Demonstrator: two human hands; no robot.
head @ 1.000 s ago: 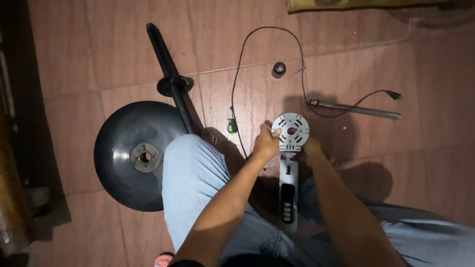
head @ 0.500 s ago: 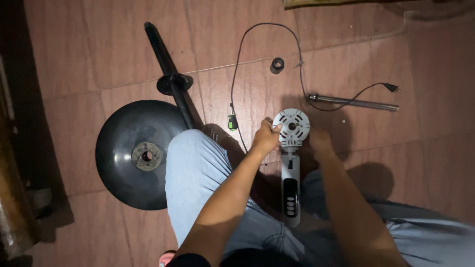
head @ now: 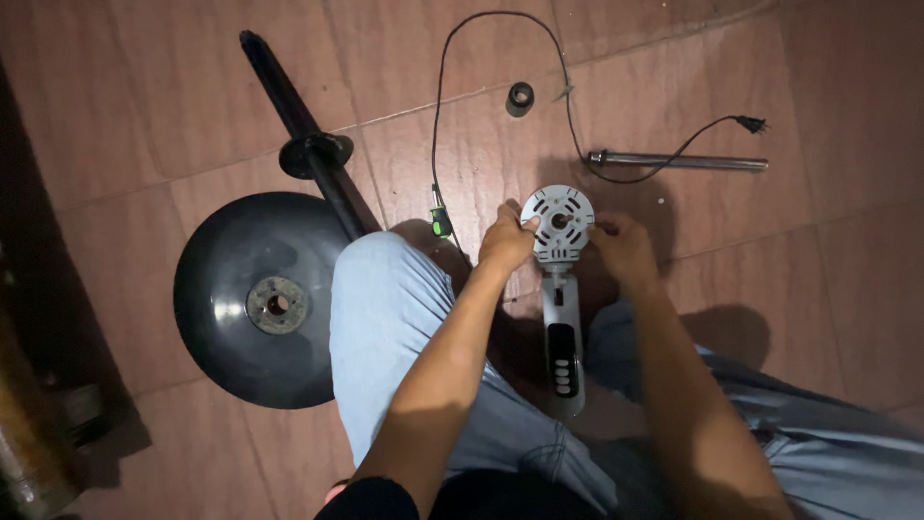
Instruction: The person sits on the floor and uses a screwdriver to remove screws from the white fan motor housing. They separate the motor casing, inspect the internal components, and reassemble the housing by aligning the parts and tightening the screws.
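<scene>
The left hand [head: 505,241] and right hand [head: 624,248] grip opposite edges of the round perforated plate [head: 558,223] atop a grey fan neck [head: 561,337], which stands between the person's knees with its button panel facing up. On the floor [head: 847,289] at far left lies a round black base [head: 252,299], then a black pole [head: 303,144], a green-handled screwdriver [head: 441,223], a small black ring [head: 520,97], a black power cord [head: 481,39] and a metal tube [head: 679,161].
</scene>
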